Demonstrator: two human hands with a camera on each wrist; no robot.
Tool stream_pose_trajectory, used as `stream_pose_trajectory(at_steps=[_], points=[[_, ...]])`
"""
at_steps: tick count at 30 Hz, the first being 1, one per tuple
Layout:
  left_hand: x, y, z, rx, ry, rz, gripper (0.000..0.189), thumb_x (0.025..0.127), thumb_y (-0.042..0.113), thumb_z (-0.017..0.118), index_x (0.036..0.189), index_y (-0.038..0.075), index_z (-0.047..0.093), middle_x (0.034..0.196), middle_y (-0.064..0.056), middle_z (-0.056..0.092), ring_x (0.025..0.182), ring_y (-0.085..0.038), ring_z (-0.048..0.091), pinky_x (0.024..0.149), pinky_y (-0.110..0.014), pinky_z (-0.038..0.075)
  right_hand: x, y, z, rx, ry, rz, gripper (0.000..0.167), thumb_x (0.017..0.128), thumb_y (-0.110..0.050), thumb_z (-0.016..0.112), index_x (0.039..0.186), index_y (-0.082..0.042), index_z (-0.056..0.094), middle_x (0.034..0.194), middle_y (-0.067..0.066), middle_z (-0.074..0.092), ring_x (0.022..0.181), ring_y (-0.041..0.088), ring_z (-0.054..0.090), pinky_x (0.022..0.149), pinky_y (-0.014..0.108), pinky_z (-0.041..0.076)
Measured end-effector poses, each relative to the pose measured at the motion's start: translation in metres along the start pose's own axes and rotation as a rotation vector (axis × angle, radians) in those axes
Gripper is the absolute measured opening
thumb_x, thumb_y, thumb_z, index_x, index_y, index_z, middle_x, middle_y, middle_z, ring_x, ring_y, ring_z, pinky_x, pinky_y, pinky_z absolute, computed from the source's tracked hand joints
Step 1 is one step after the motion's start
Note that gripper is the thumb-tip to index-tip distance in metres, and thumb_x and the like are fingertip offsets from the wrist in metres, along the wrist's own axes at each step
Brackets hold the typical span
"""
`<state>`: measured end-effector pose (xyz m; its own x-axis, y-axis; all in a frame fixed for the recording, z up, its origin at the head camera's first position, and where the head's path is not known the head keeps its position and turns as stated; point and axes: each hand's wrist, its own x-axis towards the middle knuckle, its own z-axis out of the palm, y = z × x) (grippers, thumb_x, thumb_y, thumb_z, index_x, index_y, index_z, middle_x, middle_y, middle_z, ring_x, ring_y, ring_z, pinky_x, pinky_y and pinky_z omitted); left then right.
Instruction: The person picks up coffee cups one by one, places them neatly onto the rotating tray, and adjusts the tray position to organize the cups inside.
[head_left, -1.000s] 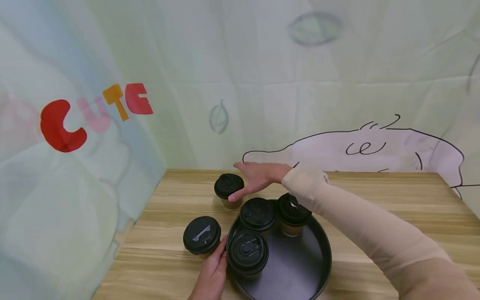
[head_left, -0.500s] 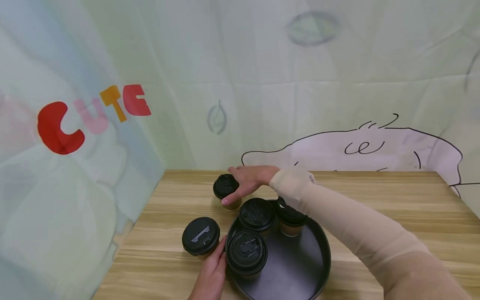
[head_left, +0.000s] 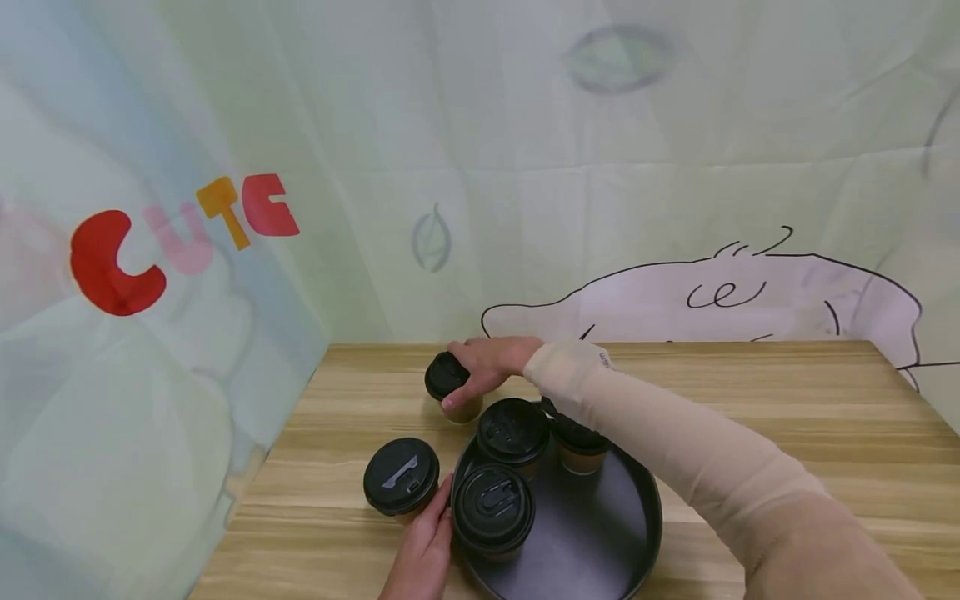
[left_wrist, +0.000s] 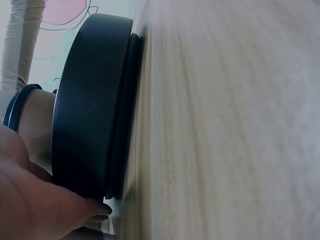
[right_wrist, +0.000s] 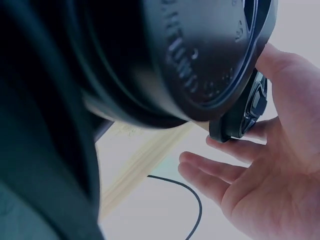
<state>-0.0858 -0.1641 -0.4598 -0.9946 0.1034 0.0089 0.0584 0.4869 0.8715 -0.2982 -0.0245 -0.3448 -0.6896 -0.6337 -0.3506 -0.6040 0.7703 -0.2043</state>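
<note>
At the back of the table, my right hand (head_left: pixel 483 367) holds a lidded coffee cup (head_left: pixel 446 377), fingers on its far side and thumb in front. In the right wrist view, those fingers (right_wrist: pixel 220 165) reach round behind the black lid. My left hand (head_left: pixel 423 542) grips the left side of a round black tray (head_left: pixel 600 525); its fingertips (left_wrist: pixel 100 212) are by the tray's lower edge. On the tray stand three coffee cups: a front one (head_left: pixel 495 508), a middle one (head_left: pixel 513 429) and a right one (head_left: pixel 581 454), partly hidden by the right sleeve.
Another lidded coffee cup (head_left: pixel 401 477) stands on the wooden table (head_left: pixel 300 533), left of the tray and close to the left hand. Behind the table hangs a printed cloth backdrop (head_left: pixel 375 208). The right forearm (head_left: pixel 675 442) crosses above the tray's back right.
My right hand has moved left and closed around the back cup. The left hand and tray have stayed in place.
</note>
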Motion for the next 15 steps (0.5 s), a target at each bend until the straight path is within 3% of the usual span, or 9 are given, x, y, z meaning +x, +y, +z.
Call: stream_pose_trajectory(at_steps=[4,8,15], points=[[-0.002,0.002,0.0,0.021,0.009,0.002,0.046,0.109,0.005,0.042,0.151,-0.012,0.042,0.155,-0.028,0.045,0.145,-0.043,0.038,0.116,-0.061,0.031,0.002,-0.001,0.0,0.001,0.026,-0.037,0.096,0.092,-0.066,0.067,0.16,-0.009,0.032,0.151,0.014,0.051,0.133,0.025,0.051,0.109,0.038,0.045],[-0.001,0.001,0.0,0.023,0.01,0.01,0.046,0.109,0.006,0.042,0.151,-0.012,0.042,0.155,-0.028,0.045,0.145,-0.044,0.038,0.116,-0.062,0.031,0.004,-0.002,-0.001,-0.013,0.052,-0.074,0.083,0.089,-0.061,0.073,0.145,-0.006,0.046,0.129,0.012,0.062,0.112,0.021,0.059,0.095,0.034,0.051],[0.0,-0.008,0.001,0.028,0.023,0.042,0.046,0.109,0.008,0.042,0.151,-0.012,0.043,0.153,-0.029,0.046,0.143,-0.045,0.04,0.114,-0.063,0.032,0.003,-0.008,-0.002,-0.041,0.068,-0.105,0.071,0.084,-0.054,0.081,0.128,-0.006,0.055,0.107,0.007,0.065,0.092,0.017,0.062,0.077,0.028,0.054]])
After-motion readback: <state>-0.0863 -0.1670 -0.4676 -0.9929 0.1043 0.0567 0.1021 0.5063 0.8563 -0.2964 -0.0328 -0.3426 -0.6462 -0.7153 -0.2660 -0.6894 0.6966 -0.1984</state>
